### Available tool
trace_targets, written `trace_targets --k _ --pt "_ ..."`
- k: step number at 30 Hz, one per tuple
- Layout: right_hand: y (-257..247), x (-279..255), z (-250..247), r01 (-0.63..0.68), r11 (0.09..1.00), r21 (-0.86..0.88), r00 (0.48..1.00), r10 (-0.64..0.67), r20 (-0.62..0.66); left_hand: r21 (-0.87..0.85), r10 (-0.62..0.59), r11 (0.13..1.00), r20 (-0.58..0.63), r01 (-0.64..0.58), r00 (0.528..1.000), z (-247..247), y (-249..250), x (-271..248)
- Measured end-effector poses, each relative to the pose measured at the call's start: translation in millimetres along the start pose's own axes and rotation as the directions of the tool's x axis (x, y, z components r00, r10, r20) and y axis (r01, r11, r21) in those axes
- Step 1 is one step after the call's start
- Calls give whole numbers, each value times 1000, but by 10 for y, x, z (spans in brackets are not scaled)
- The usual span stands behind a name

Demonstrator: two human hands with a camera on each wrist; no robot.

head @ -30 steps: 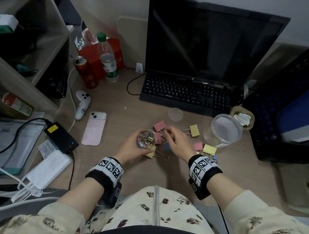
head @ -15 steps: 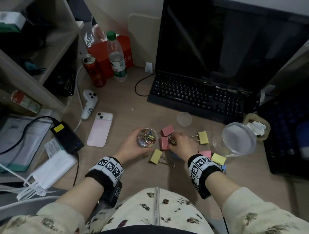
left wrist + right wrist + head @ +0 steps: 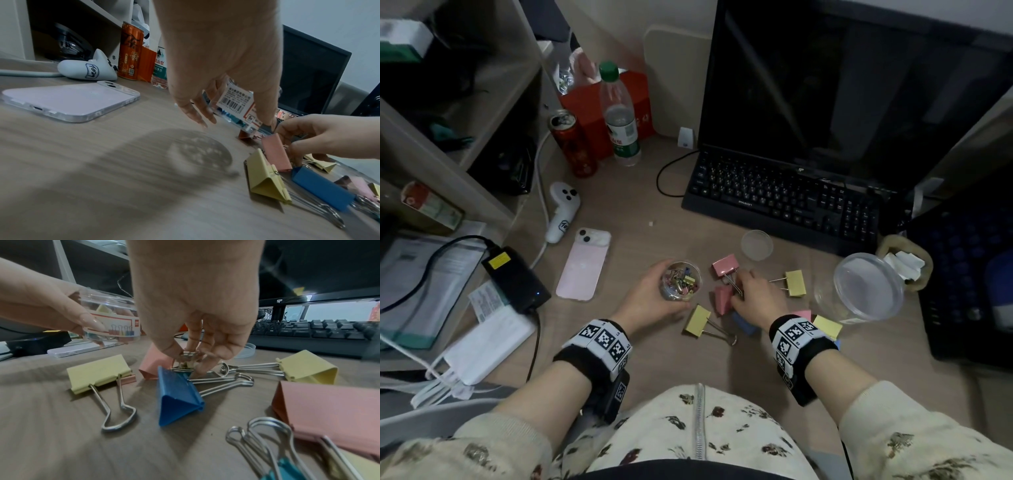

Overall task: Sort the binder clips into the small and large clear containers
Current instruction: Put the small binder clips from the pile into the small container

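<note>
My left hand (image 3: 669, 291) grips the small clear container (image 3: 681, 282), which holds several small coloured clips, just above the desk. To its right, my right hand (image 3: 739, 291) reaches down into the pile of large clips and pinches a small binder clip (image 3: 187, 359) by its silver handles. Around it lie a blue large clip (image 3: 176, 395), yellow ones (image 3: 698, 320) (image 3: 796, 282) and pink ones (image 3: 725, 264) (image 3: 723, 299). The large clear container (image 3: 866, 287) stands at the right and looks empty.
A small round clear lid (image 3: 756, 245) lies before the black keyboard (image 3: 784, 202). A pink phone (image 3: 583, 267), white controller (image 3: 563, 216), red can (image 3: 573, 147) and water bottle (image 3: 619, 116) are to the left. A black charger (image 3: 515, 281) sits near the shelf.
My right hand has edged slightly right and settled into the clip pile. The left hand keeps holding the small container in about the same place. The head view has shifted.
</note>
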State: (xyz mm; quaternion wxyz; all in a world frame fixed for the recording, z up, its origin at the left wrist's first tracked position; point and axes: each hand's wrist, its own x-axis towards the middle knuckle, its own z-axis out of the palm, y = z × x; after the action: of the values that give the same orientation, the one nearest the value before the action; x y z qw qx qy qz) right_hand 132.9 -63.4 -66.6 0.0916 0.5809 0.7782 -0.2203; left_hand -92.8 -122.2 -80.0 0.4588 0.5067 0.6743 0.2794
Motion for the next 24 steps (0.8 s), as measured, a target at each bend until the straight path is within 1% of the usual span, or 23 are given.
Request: trace_targets --k 3,7,10,16,21,24 --pt "23 -31 -25 0 996 87 1000 2 -29 -3 3 1000 4 -3 1000 4 29 -17" --pt "53 -59 -69 44 981 188 995 -25 -100 -12 16 1000 2 -16 1000 19 70 -22" --pt "63 -69 -113 78 973 217 986 -43 -161 -7 17 1000 3 -17 1000 35 105 -13" --pt "162 -53 -213 29 991 130 972 2 -233 4 14 1000 25 -14 1000 77 126 8" --pt "270 -20 -222 -18 999 45 974 28 -224 14 -7 1000 30 6 1000 86 148 17" --pt "288 -14 -191 -6 1000 24 975 12 -222 17 -30 999 39 30 999 80 156 19"
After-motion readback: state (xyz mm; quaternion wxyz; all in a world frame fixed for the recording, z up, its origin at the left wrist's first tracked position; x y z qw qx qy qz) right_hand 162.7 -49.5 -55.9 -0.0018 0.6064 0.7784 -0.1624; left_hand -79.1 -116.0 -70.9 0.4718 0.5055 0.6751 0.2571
